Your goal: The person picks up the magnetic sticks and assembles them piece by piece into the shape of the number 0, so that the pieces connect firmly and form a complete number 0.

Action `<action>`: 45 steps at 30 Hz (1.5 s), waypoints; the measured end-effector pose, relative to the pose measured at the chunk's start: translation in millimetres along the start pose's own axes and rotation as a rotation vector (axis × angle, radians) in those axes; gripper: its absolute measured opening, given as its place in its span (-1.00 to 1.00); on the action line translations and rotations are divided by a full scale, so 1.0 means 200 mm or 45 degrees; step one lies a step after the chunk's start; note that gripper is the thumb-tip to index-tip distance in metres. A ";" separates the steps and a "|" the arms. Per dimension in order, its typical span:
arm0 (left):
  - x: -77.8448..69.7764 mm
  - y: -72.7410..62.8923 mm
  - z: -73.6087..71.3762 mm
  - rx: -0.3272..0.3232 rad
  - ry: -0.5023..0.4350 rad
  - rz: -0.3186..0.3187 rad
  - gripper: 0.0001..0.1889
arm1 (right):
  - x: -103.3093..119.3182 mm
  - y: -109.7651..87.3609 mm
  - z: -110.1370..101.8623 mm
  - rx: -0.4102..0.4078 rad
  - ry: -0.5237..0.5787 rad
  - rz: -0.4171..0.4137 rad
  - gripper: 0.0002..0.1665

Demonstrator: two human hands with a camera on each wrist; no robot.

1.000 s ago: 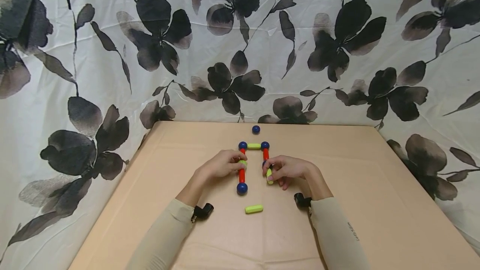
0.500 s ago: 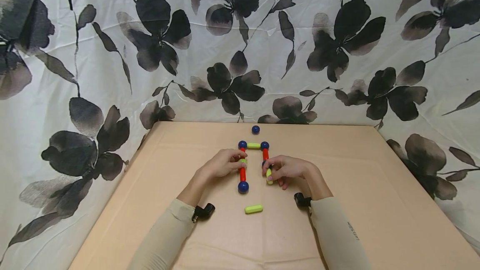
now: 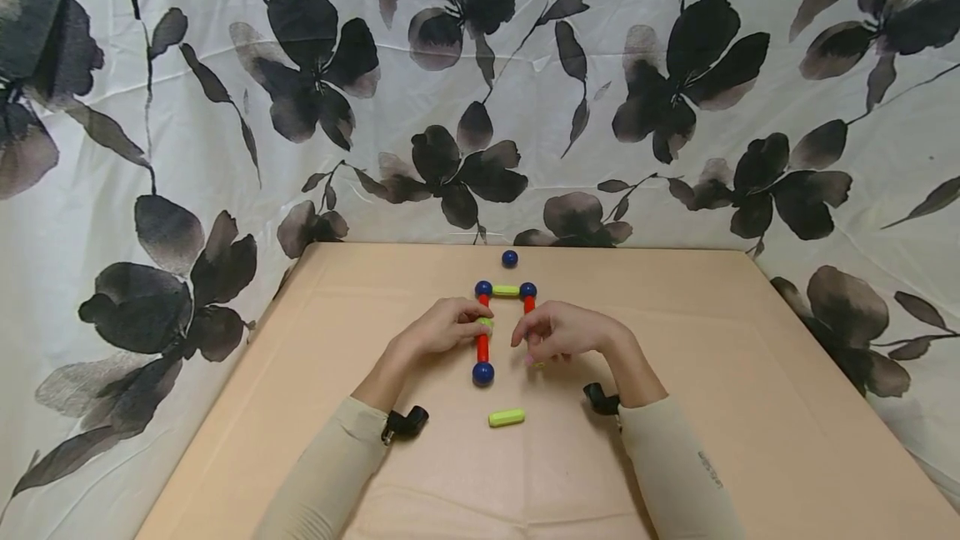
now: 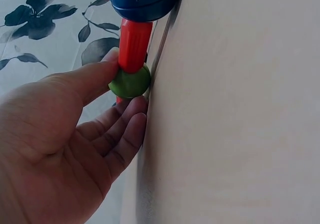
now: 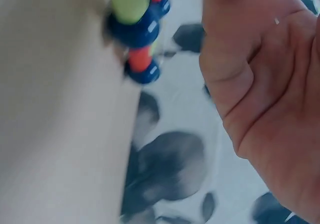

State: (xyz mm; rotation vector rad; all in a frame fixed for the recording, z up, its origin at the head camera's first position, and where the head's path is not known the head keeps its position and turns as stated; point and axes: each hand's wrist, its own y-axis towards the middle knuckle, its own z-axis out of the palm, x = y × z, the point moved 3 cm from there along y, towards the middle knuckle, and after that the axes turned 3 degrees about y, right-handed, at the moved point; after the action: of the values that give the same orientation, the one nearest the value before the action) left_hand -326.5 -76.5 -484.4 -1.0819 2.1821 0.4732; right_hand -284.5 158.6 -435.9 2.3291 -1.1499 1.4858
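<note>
My left hand (image 3: 444, 327) pinches a round green piece (image 4: 131, 82) between thumb and fingers. A red rod (image 4: 135, 48) runs from that piece to a large blue ball (image 4: 144, 2); another red rod lies on its far side. My right hand (image 3: 573, 332) hovers over the right-hand row with relaxed fingers and holds nothing. Below it, mostly hidden in the head view, a yellow-green rod (image 5: 129, 2) stands joined to a blue ball (image 5: 134, 29). At the far end, a yellow-green rod (image 3: 506, 291) bridges two blue balls, each leading to a red rod.
A loose yellow-green rod (image 3: 507, 417) lies on the tan table (image 3: 420, 482) between the forearms. One loose blue ball (image 3: 510, 258) sits near the table's back edge. Behind hangs a white floral cloth (image 3: 555, 107). Both wrists wear black cameras.
My right hand has let go of the yellow-green rod and lifted slightly, its fingers now covering most of that rod. My left hand keeps its hold on the round green piece.
</note>
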 end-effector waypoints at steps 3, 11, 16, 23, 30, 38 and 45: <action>0.01 0.00 0.00 0.014 -0.042 -0.012 -0.67 | 0.08 0.01 0.09 0.091 -0.087 0.044 -0.67; 0.02 0.00 0.00 0.025 -0.092 -0.029 -0.67 | 0.20 0.07 0.35 0.215 -0.552 0.102 -0.65; 0.01 0.00 0.01 0.021 -0.098 -0.029 -0.68 | 0.20 0.09 0.41 0.195 -0.731 0.164 -0.62; 0.01 0.00 0.00 0.025 -0.109 -0.022 -0.67 | 0.17 0.07 0.34 0.163 -0.569 0.205 -0.77; 0.02 0.00 0.00 0.021 -0.101 -0.009 -0.67 | 0.13 0.08 0.22 0.059 -0.582 0.112 -0.82; 0.03 -0.01 0.00 0.016 -0.124 -0.026 -0.67 | 0.09 0.11 0.19 -0.020 -0.582 0.092 -0.81; 0.03 -0.01 0.00 0.011 -0.098 -0.013 -0.67 | 0.06 0.14 0.21 -0.037 -0.585 0.033 -0.81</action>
State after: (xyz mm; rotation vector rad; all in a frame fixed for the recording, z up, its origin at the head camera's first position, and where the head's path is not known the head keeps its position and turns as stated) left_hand -328.0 -81.1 -488.3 -1.0527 2.1088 0.4924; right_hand -271.1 111.4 -453.5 2.7266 -1.2876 0.9511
